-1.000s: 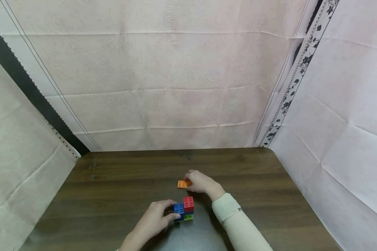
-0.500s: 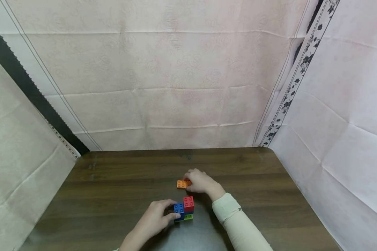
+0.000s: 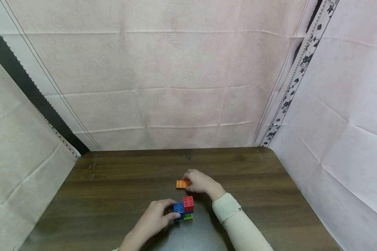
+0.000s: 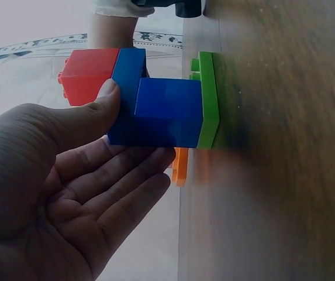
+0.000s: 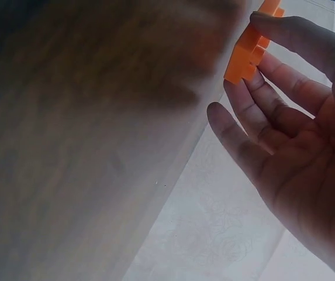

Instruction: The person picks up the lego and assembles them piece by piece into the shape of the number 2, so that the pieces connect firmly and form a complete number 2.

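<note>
My left hand (image 3: 157, 217) grips a small stack of toy building bricks, with the thumb on one side and fingers on the other. At the bottom of the stack is a flat green brick (image 4: 209, 105). Blue bricks (image 4: 168, 111) sit on it, and a red brick (image 4: 88, 75) tops one end. Farther back, my right hand (image 3: 202, 183) pinches the right end of a flat orange brick (image 3: 180, 184), studs facing up. In the right wrist view, thumb and fingertips meet the orange brick's edges (image 5: 243, 58). The orange brick and the stack stand apart.
A dark wood-grain table (image 3: 119, 181) carries everything. Pale patterned cloth (image 3: 182, 87) hangs along its back, with more cloth (image 3: 348, 139) at the sides. The right forearm in a light sleeve (image 3: 242, 223) reaches across the right of the stack.
The orange brick has slid very slightly left under the right hand. The left hand keeps its hold on the stack in the same place.
</note>
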`<state>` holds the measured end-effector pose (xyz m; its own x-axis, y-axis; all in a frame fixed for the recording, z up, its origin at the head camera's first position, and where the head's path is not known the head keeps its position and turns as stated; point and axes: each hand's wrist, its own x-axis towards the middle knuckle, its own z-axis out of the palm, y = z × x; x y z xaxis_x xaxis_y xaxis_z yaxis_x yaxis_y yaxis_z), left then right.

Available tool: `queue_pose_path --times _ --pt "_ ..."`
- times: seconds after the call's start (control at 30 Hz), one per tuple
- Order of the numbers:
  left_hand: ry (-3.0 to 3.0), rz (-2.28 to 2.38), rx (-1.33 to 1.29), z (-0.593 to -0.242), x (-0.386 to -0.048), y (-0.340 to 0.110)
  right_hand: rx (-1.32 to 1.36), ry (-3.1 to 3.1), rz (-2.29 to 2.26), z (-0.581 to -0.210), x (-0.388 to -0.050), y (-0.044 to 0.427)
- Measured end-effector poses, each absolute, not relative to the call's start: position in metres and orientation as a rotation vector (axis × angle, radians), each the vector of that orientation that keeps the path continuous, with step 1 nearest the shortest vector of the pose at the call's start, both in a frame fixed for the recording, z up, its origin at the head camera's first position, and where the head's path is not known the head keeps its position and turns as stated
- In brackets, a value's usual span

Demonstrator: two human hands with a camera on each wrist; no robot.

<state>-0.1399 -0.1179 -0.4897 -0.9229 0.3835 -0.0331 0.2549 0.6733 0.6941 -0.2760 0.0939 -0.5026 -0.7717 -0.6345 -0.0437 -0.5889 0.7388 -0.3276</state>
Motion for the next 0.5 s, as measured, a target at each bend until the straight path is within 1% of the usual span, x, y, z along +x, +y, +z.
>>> queue_pose_path --times 0.5 --pt "2.712 1.082 0.527 -0.4898 -0.1396 -0.1185 -0.994 2.750 -0.552 -0.5017 -0.2766 0.0959"
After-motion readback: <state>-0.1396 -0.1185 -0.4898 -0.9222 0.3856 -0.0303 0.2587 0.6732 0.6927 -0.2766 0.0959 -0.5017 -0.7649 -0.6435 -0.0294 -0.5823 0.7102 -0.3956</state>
